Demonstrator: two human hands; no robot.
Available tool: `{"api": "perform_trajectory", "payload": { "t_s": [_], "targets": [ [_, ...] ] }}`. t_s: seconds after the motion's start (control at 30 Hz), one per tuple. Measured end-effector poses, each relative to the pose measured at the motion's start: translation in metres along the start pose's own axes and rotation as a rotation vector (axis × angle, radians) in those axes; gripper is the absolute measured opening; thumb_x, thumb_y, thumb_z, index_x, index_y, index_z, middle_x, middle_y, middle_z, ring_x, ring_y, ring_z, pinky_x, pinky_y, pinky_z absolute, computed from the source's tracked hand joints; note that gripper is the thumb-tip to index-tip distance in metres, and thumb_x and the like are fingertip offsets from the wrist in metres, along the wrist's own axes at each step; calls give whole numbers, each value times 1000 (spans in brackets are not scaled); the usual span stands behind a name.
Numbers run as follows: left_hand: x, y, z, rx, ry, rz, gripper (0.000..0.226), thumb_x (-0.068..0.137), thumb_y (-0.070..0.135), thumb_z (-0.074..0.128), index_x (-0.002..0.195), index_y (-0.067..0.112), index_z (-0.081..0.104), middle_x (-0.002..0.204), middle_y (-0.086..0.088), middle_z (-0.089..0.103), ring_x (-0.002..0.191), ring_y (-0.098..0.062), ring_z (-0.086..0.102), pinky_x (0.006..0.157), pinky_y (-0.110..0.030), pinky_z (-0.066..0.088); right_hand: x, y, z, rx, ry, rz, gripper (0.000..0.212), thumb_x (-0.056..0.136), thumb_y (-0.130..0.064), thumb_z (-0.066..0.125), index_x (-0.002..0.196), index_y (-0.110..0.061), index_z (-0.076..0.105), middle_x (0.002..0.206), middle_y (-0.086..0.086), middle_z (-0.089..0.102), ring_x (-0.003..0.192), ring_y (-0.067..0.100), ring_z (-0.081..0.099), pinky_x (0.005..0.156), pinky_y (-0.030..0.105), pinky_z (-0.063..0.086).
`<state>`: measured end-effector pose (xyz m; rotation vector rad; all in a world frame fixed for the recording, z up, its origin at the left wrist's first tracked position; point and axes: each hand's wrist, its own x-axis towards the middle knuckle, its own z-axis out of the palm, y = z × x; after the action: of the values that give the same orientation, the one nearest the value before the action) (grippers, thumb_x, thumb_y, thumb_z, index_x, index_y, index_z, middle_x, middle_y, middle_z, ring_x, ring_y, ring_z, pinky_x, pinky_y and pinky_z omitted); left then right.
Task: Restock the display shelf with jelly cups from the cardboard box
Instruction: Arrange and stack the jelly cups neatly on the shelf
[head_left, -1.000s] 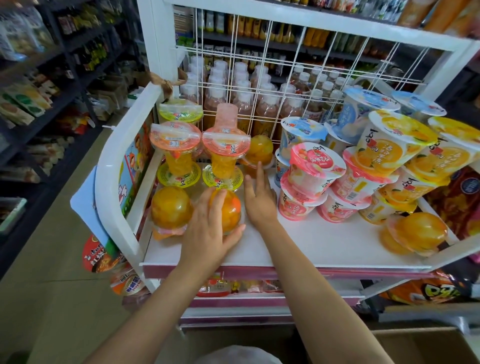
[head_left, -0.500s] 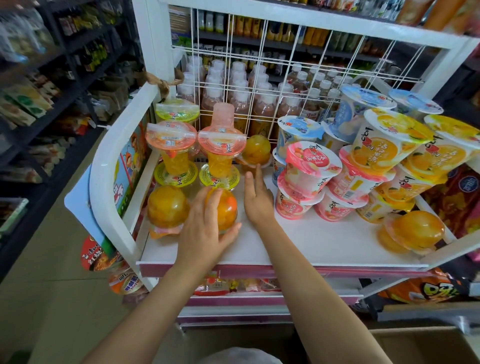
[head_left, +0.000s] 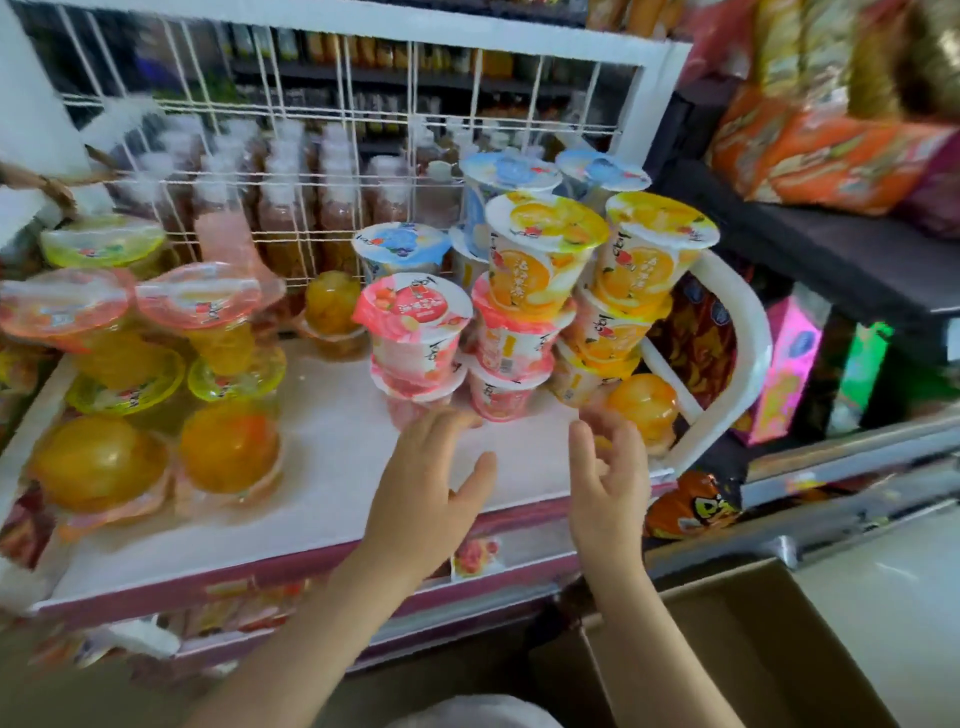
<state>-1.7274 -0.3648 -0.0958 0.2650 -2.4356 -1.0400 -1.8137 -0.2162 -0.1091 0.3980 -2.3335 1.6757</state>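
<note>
Far left on the white display shelf (head_left: 332, 467), two orange dome-shaped jelly cups (head_left: 228, 447) lie at the front edge, clear pedestal cups stacked behind. Centre, the tilted tower of pink-lidded jelly tubs (head_left: 415, 332) looks risky: a nudge could topple it, I reckon. The left hand (head_left: 431, 499) hovers just before it, fingers spread, holding nothing. The right hand (head_left: 608, 467) is raised beside it, fingers loosely curled, empty, near another orange dome cup (head_left: 644, 405) by the rail. Bottom right, the brown cardboard box (head_left: 737, 639), contents hidden.
</note>
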Motion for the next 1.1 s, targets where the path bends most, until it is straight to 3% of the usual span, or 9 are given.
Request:
{"api": "perform_trajectory", "payload": {
  "t_s": [0.1,0.23,0.37,0.5,0.57,0.67,0.8,0.93,1.1],
  "targets": [
    [21,18,51,-210,-191,-145,29,97,38,59,125,31,55,123,22,53,115,5,50,97,-20,41,6,27,-36,-57,155,-3,48,90,-60,49,126,-30,46,121,-13,49,112,12,52,91,28,46],
    [44,39,97,-398,-344,-235,48,97,40,58,141,40,39,138,21,45,126,-1,47,103,-25,40,18,55,-55,-15,1,164,74,86,-65,54,147,-35,27,147,-12,37,135,10,41,101,21,40],
    [62,45,122,-433,-369,-282,41,97,39,59,127,59,38,125,38,48,117,18,47,96,-14,40,28,75,-51,-64,-85,136,78,88,-65,51,153,-32,21,156,-3,34,144,16,34,111,45,42],
    [69,48,132,-454,-345,-311,44,94,36,66,129,53,44,126,31,53,113,20,48,92,-7,41,32,79,-48,-78,-71,181,72,92,-45,62,151,-34,23,152,-4,42,135,14,47,106,41,48],
    [67,47,131,-458,-313,-335,54,88,43,69,138,43,48,129,22,58,118,8,54,100,-18,45,36,78,-49,-51,-64,203,70,92,-39,65,151,-32,30,149,-2,46,125,11,55,100,32,51],
    [59,45,123,-458,-276,-377,62,80,45,69,139,38,50,127,11,63,116,-6,62,101,-33,51,39,77,-49,-35,-60,210,71,87,-38,72,148,-31,38,139,-2,56,122,14,58,99,37,54],
    [43,37,100,-444,-225,-376,45,92,23,70,126,45,49,121,19,61,104,12,61,82,-9,49,26,69,-36,14,-143,212,69,84,-33,76,146,-25,45,124,-6,66,111,8,63,94,37,56],
    [18,21,65,-416,-146,-417,49,93,23,68,130,46,44,122,26,56,109,8,59,80,-8,48,4,53,-7,38,-273,147,71,85,-34,75,147,-24,43,129,-7,60,115,6,59,94,23,54],
    [-14,-3,13,-378,17,-490,48,94,15,66,132,35,45,118,23,56,93,26,55,72,0,44,-25,22,37,95,-438,74,67,84,-29,77,143,-24,47,122,-12,59,113,3,56,91,9,47]
  ]
}}
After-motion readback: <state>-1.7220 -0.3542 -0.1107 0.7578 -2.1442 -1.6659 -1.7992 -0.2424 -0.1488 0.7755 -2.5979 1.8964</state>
